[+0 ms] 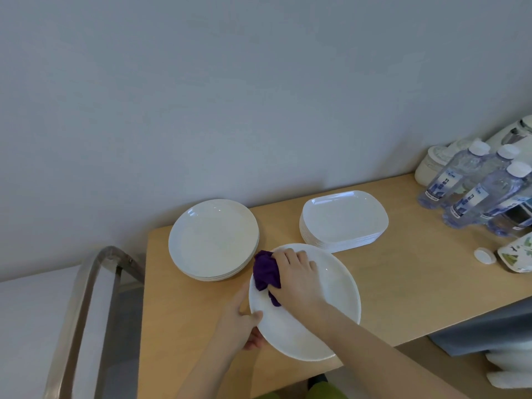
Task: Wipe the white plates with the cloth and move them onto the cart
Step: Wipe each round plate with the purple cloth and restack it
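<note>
Light soft, even, cool; wall (230, 82) reads flat grey. Shadows faint, only thin ones under the plate stacks. Small specular glints on round stack (213, 240) and rectangular stack (344, 218). Wide-angle bowing at frame edges; bottles (472, 191) lean at desk's (403, 283) right end. Overall slightly soft, blur strongest far right.

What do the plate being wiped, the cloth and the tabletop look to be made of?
Plate: glossy white, with small highlights; glazed ceramic or melamine, can't tell which. Cloth: soft purple fabric, bunched and matte under the right hand. Tabletop: light wood-look surface, smooth and matte, possibly laminate.
</note>
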Tool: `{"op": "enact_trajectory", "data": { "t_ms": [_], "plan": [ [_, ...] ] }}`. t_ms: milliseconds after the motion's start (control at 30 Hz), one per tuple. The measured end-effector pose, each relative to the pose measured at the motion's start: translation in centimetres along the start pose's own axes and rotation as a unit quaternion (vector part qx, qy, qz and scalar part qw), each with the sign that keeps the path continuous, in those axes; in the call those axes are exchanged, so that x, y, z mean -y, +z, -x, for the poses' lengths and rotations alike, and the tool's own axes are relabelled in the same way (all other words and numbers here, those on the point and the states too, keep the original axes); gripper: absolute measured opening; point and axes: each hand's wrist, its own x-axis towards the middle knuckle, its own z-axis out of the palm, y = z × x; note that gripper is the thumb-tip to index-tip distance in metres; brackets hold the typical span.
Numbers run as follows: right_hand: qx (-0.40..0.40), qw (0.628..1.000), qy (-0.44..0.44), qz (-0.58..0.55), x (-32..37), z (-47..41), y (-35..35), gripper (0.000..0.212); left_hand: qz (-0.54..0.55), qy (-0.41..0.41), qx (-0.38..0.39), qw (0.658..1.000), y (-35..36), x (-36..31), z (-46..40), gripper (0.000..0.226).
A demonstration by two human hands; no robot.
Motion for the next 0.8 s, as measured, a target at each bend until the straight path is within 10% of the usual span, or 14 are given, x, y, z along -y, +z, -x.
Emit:
{"op": "enact_trajectory", "data": {
  "t_ms": [200, 433, 800],
  "plan": [
    [0.026, 0.996, -0.067, -0.048, 0.0, 1.6, -0.2, 0.041, 0.001, 0.021, 0.004, 1.000, 0.1, 0.1, 0.3, 0.059],
    [0.000, 0.919, 0.116, -0.376, -4.0, 3.3, -5.2, 0.020, -0.028, 0.005, -0.031, 0.999, -2.0, -0.3, 0.6, 0.026],
    [-0.124, 0.881, 0.262, -0.373, -12.3, 5.5, -7.6, 0.018, 0.009, 0.042, -0.352, 0.935, -9.3, -0.3, -4.1, 0.018]
  ]
}}
